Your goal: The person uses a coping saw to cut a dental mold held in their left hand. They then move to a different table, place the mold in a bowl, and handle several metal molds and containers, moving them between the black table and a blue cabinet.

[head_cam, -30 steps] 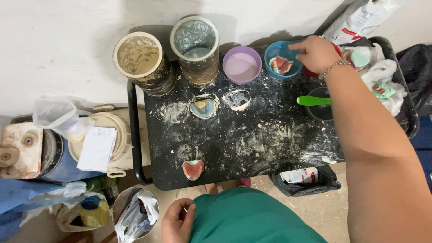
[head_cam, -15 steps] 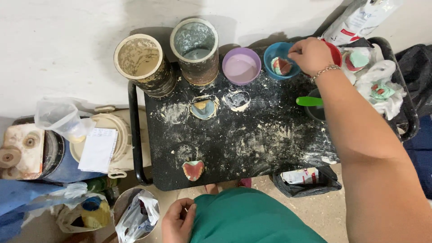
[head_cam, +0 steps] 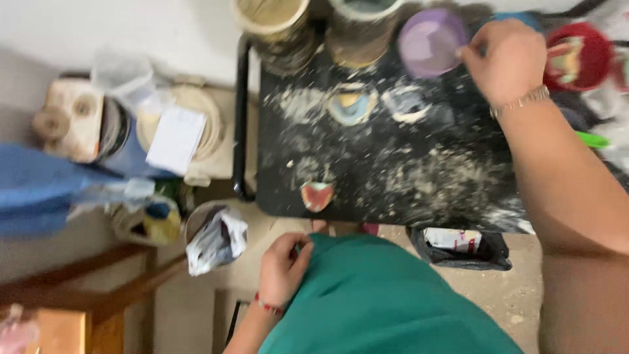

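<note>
Fingers [head_cam: 466,54] at purple bowl [head_cam: 429,40]

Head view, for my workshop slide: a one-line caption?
Right hand reaches beside a purple bowl on a powder-dusted black table; left hand rests on green cloth.

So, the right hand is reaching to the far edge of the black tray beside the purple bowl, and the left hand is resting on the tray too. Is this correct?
Not fully. The head view shows the right hand at the far edge of the black tray, beside the purple bowl. But the left hand is not on the tray: it rests against the green garment, below the tray's near edge.
</note>
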